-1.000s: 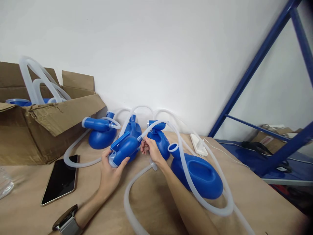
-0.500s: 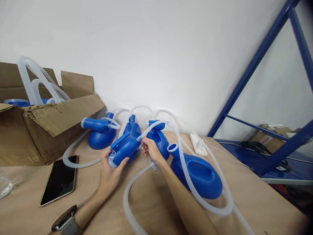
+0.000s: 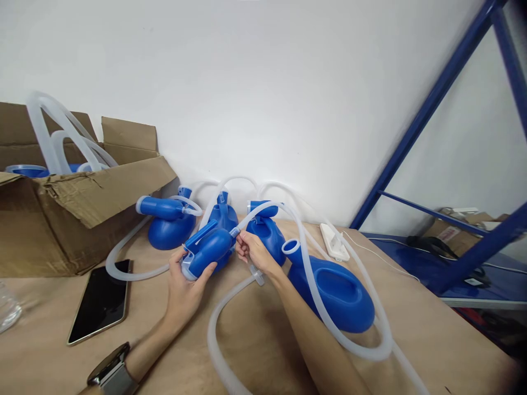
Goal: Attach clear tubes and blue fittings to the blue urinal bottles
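My left hand [image 3: 184, 288] is wrapped round a blue plastic funnel piece [image 3: 206, 249] and holds it just above the table. My right hand [image 3: 252, 251] pinches the end of a clear flexible hose [image 3: 313, 291] at the narrow tip of that piece. The hose loops away to the right over a large blue plastic bottle [image 3: 333, 288] lying on the table. Behind my hands stand three more blue bottles [image 3: 168, 227] with hoses fitted.
An open cardboard box [image 3: 61, 214] with hoses and blue parts sits at the left. A dark phone [image 3: 101, 300] lies flat on the brown paper table cover [image 3: 263, 340]. A white power strip [image 3: 334, 243] lies near the wall. A blue shelf frame [image 3: 436, 104] stands at the right.
Hardly anything has moved. Both hands keep the same hold on the blue piece and the hose end, and the view has shifted slightly.
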Motion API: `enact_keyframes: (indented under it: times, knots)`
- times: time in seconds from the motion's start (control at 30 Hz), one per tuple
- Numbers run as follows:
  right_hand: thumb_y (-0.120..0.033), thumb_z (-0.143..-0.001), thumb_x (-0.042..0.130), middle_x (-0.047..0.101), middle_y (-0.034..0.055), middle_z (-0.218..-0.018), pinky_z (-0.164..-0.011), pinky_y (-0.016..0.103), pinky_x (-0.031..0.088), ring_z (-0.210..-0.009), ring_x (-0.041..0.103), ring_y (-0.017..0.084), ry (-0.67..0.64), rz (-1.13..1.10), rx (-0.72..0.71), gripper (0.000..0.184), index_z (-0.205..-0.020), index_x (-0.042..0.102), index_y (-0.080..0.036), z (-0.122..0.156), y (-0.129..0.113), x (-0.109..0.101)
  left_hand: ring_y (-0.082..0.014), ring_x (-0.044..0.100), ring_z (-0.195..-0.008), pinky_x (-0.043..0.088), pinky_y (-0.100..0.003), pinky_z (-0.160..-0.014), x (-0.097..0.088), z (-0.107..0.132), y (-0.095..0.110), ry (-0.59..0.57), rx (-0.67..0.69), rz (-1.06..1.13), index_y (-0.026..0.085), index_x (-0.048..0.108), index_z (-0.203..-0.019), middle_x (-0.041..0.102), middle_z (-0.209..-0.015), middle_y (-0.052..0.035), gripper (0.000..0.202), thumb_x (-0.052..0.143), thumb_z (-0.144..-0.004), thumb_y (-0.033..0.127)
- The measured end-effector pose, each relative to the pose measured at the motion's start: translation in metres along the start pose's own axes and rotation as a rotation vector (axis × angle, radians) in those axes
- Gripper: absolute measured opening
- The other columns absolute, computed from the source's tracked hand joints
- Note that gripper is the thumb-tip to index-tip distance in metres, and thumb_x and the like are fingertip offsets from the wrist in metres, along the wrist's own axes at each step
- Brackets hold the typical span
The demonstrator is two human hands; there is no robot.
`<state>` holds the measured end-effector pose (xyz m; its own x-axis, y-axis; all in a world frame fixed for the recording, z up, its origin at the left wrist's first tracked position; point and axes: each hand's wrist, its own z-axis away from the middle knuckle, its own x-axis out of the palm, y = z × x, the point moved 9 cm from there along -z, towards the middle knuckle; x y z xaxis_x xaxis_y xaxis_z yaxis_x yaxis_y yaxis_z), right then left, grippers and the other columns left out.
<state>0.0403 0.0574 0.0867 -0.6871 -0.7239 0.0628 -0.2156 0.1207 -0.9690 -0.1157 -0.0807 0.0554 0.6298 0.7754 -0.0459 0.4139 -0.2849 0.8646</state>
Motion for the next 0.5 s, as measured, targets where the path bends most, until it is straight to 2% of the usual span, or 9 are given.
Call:
enact_keyframes:
  times: [0.2, 0.37, 0.5]
  knots:
    - [-0.059, -0.088, 0.065, 0.036, -0.0083, -0.062, -0.046, 0.023, 0.019, -0.05, 0.028, 0.008, -0.003, -0.043, -0.014, 0.044, -0.075, 0.045, -0.023, 0.0014, -0.006, -0.0002, -0.0314, 0.065, -0.117, 0.05, -0.054, -0.106, -0.0006, -0.0006, 0.0016, 0.005, 0.037, -0.012, 0.023, 0.049, -0.124, 0.061, -0.124, -0.0119, 0.068, 0.082, -0.073, 0.054]
    - [-0.059, -0.086, 0.067, 0.03, -0.0093, -0.061, -0.046, 0.024, 0.014, -0.05, 0.023, 0.007, 0.015, -0.019, 0.027, 0.046, -0.072, 0.042, -0.023, 0.0032, -0.0095, -0.0031, -0.0325, 0.064, -0.12, 0.049, -0.055, -0.107, -0.0008, -0.0006, 0.0017, -0.003, 0.035, -0.007, 0.023, 0.049, -0.124, 0.061, -0.126, -0.0129, 0.068, 0.082, -0.073, 0.054]
    - [-0.058, -0.084, 0.069, 0.028, -0.0094, -0.063, -0.047, 0.024, 0.011, -0.05, 0.02, 0.007, -0.023, 0.017, 0.076, 0.047, -0.07, 0.041, -0.023, 0.0034, -0.0064, 0.0015, -0.0328, 0.064, -0.119, 0.049, -0.056, -0.106, 0.0005, 0.0, 0.0021, -0.004, 0.028, -0.002, 0.022, 0.048, -0.123, 0.061, -0.126, -0.0133, 0.069, 0.083, -0.072, 0.054]
